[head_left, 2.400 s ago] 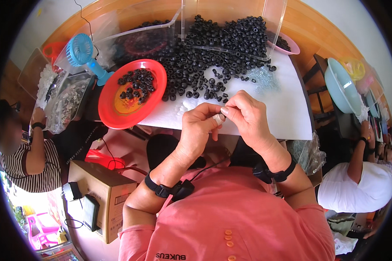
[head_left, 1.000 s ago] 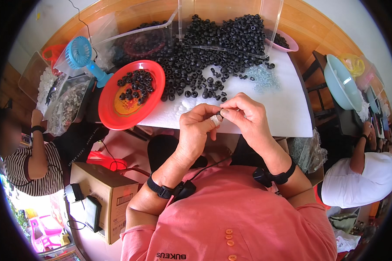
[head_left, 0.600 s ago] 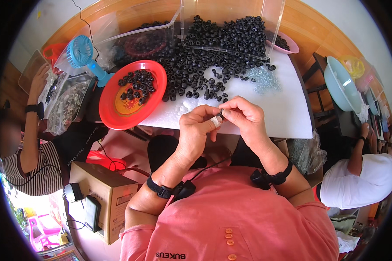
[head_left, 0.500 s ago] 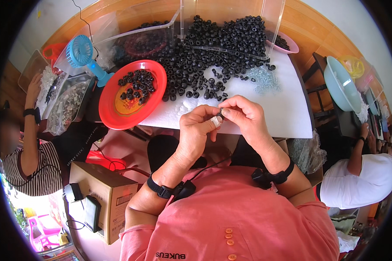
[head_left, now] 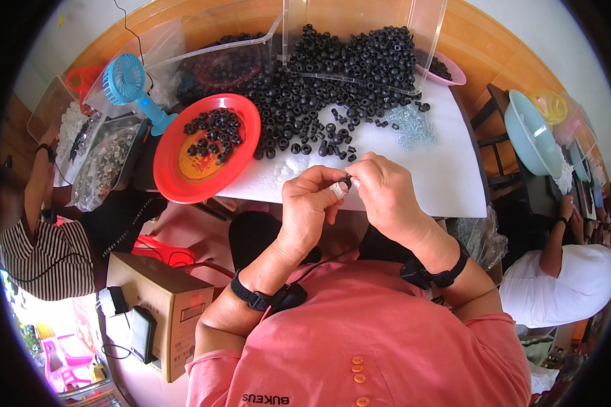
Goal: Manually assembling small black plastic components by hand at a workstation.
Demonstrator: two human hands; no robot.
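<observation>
Just past the table's near edge, my left hand (head_left: 304,207) pinches a small black ring-shaped part (head_left: 346,180) between thumb and fingers. White tape wraps one of its digits. My right hand (head_left: 390,193) is closed against the part from the right, thumb and index finger pressed together; whatever they grip is hidden. Beyond my hands a heap of loose black parts (head_left: 360,64) spreads over the white tabletop (head_left: 448,163). More of them lie in a red plate (head_left: 172,184) left of my hands. Tiny clear pieces (head_left: 414,125) are scattered to the right of the heap.
A blue handheld fan (head_left: 124,79) stands behind the plate. Clear plastic bins (head_left: 349,81) hold black parts at the back, beside a pink bowl (head_left: 455,68). A cardboard box (head_left: 163,312) sits at lower left. One person works on each side.
My right hand has turned, its fingers curling in more tightly at the part. My left hand stays almost in place. The person on the left has shifted an arm.
</observation>
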